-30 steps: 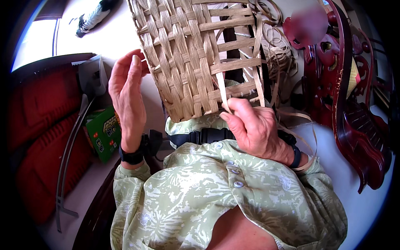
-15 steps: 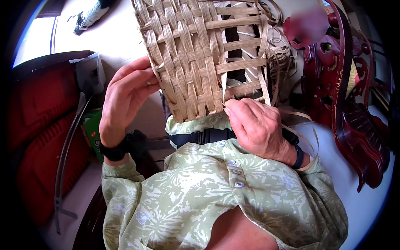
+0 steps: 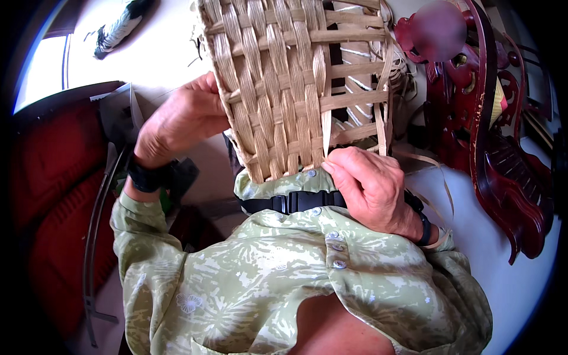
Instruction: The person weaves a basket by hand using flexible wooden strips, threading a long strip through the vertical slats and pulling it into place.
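A woven basket (image 3: 278,89) of flat tan strips hangs upright before my waist, tightly woven on the left and with open gaps at its right side. My left hand (image 3: 183,115) holds the basket's left edge, its fingertips hidden behind the weave. At the lower right, my right hand (image 3: 370,186) pinches the narrowed lower end of a flat strip (image 3: 326,127) between thumb and forefinger. This strip runs down along the last woven column, across the horizontal strips. White cord shows through the gaps.
Dark red carved wooden furniture (image 3: 488,118) stands at the right, beside a thin loose strip (image 3: 448,189). To the left are a red panel-like surface (image 3: 65,207) and a bent metal bar (image 3: 92,254). A black-and-white bundle (image 3: 118,26) lies at the far left.
The basket has shifted slightly right and down. My left hand's fingers have slipped further behind its edge, the left elbow moving outward. My right hand keeps its pinch on the strip.
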A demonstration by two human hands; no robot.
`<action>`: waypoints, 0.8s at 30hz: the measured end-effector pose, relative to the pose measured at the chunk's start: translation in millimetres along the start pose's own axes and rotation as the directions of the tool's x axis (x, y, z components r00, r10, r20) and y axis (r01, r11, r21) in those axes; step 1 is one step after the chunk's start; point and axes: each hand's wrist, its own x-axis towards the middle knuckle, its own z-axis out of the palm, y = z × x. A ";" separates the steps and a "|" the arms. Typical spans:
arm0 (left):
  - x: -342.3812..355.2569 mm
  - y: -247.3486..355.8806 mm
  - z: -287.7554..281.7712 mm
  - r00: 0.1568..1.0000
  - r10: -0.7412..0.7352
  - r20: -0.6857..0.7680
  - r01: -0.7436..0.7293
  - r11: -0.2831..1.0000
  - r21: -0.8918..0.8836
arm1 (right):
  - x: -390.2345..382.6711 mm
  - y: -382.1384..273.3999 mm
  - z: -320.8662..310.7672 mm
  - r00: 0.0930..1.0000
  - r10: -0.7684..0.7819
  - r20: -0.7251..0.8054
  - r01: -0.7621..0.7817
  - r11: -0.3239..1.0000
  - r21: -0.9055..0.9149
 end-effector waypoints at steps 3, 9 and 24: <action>-3.0 -3.7 7.3 0.980 -0.121 -0.160 0.078 0.965 -0.251 | 2.4 -2.1 -2.3 0.984 0.129 0.126 -0.137 0.988 0.063; -26.2 -8.5 17.0 0.919 -0.043 -0.392 0.021 0.998 -0.060 | 2.3 -4.1 4.0 0.991 0.128 -0.026 -0.127 0.992 0.028; 10.8 -46.6 117.0 0.578 0.764 0.288 -0.067 -0.307 0.949 | 11.7 -7.3 -17.6 0.990 0.019 0.143 -0.056 0.964 0.259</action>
